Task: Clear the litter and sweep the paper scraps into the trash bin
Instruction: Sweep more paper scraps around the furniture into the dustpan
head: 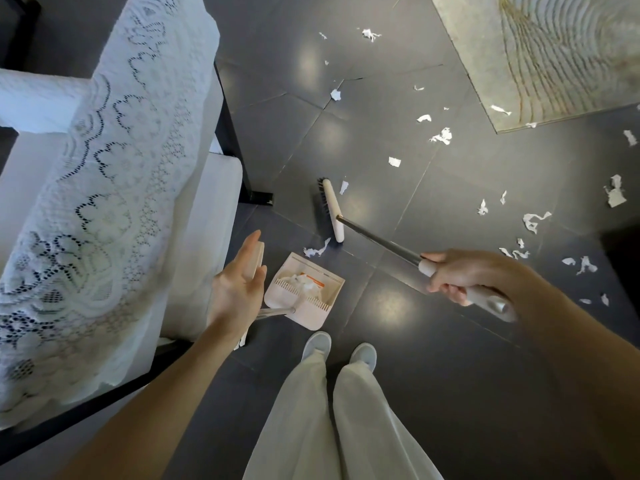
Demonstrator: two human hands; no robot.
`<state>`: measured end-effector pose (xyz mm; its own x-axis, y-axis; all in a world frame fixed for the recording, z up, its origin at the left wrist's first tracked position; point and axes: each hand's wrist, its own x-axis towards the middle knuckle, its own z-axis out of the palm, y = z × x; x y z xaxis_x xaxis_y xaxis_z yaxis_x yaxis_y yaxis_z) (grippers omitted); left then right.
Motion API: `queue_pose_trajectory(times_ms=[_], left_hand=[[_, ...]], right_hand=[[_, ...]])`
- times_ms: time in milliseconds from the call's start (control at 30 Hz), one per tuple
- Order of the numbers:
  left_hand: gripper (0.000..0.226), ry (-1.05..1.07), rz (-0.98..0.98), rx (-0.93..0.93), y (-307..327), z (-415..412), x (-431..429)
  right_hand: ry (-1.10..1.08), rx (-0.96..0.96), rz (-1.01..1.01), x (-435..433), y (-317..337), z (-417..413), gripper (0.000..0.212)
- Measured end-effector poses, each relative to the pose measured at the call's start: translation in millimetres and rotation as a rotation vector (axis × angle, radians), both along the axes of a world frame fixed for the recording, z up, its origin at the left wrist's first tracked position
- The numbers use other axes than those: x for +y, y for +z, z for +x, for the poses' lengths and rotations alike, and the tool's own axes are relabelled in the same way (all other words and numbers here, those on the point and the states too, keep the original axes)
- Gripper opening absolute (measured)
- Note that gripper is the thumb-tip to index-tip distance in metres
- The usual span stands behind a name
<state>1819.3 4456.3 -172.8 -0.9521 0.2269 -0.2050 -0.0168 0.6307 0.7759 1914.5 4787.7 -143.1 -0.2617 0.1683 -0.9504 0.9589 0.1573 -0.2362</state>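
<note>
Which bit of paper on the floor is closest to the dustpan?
The curly scrap just past the front lip of the dustpan, by the broom head. The others lie farther off.

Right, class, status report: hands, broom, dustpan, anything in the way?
Right hand grips broom. Left hand open at dustpan handle. Paper scraps scattered ahead, one between broom head and dustpan.

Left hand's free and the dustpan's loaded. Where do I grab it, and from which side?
Take the beige grip at the top of the dustpan handle, right beside the open left hand. Come in from its left and curl the fingers round it: the pan's mouth faces the broom, and paper already sits inside, so keep it level.
</note>
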Motion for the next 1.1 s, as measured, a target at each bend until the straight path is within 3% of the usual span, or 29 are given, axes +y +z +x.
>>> queue_pose_trajectory(times_ms=[100, 233, 300, 433, 600, 900, 1100], left_hand=[[0.057, 0.018, 0.009, -0.006, -1, -1, 0], [0.054, 0.017, 0.02, -0.015, 2, -11, 10], [0.051, 0.035, 0.048, -0.023, 4, -20, 18], [0.055, 0.052, 0.064, -0.038, 3, -43, 32], [0.054, -0.026, 0.058, -0.049, 8, -61, 44], [0.052, -0.071, 0.006, 0.029, 22, -133, 109], [0.052, 0.013, 0.007, 0.018, 11, -191, 180]], right_hand=[[0.072, 0.026, 0.029, 0, 5, 0, 0.076], [0.478, 0.036, 0.21, -34, 3, -3, 0.078], [0.582, 0.016, 0.226, -55, -3, -2, 0.074], [0.45, -0.041, 0.043, -61, 3, 0, 0.076], [0.393, -0.028, -0.045, -32, 45, -9, 0.076], [0.384, 0.156, 0.109, 47, 67, -52, 0.073], [0.484, 0.126, 0.331, 150, 48, -126, 0.075]])
